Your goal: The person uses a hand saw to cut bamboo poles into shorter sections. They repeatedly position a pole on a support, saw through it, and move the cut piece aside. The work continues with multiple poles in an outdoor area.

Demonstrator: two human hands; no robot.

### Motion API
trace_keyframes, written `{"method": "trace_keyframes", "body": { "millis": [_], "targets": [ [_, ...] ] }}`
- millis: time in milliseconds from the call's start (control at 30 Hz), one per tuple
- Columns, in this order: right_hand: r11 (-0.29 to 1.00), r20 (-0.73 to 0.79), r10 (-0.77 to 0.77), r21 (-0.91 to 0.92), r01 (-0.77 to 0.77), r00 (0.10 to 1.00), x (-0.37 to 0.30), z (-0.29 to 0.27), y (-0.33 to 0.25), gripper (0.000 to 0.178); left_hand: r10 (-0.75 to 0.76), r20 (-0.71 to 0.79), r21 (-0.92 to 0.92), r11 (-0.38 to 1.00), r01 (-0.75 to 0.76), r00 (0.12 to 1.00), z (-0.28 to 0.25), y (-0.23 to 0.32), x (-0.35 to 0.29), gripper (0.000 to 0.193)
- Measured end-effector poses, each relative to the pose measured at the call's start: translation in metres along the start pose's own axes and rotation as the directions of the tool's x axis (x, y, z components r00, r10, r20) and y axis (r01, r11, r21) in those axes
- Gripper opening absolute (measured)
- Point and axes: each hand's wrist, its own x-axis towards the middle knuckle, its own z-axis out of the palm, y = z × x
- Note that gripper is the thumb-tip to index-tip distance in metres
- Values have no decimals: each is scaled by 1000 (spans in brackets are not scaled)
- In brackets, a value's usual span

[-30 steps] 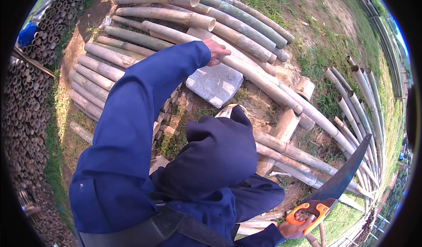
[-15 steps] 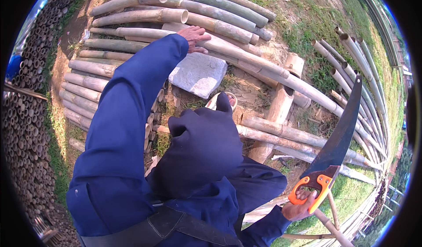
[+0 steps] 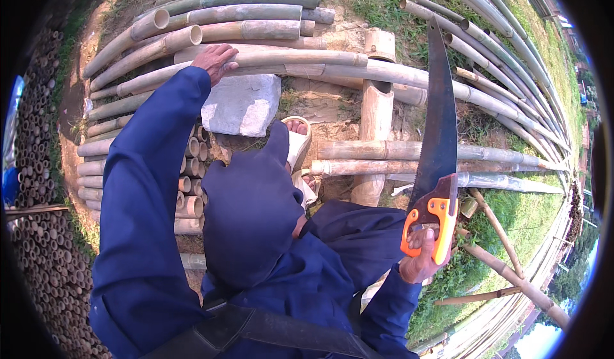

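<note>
Bamboo pole (image 3: 300,60) under left hand (image 3: 214,60), grip flat and apart, far left; right hand (image 3: 422,260) clamped on orange-handled saw (image 3: 438,141), blade upright, near right.

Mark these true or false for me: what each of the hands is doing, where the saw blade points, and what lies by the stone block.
1. The right hand grips a saw by its orange handle. True.
2. The saw blade points down into the grass. False: it points up and away.
3. The left hand rests on a long bamboo pole. True.
4. The grey stone block lies on top of the saw. False: it lies on the ground below the left hand.
</note>
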Motion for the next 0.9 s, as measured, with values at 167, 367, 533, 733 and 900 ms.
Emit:
{"method": "trace_keyframes", "body": {
  "millis": [167,367,533,733,900],
  "targets": [
    [994,97,106,-11,-106,990,13,32,9,6,-51,114,91,995,40,992,-23,43,26,76],
    [985,216,157,35,-169,964,28,65,18,13,-27,104,126,992,14,994,-9,82,72,106],
    [984,274,131,79,-158,953,35,73,27,14,-21,116,136,991,5,993,-8,111,98,108],
    [997,268,74,-11,-74,961,41,77,46,12,-38,204,110,994,16,978,-7,137,125,112],
    [993,266,115,-31,-111,957,31,77,49,13,-108,216,55,994,99,970,-5,147,128,96]
  ]
}}
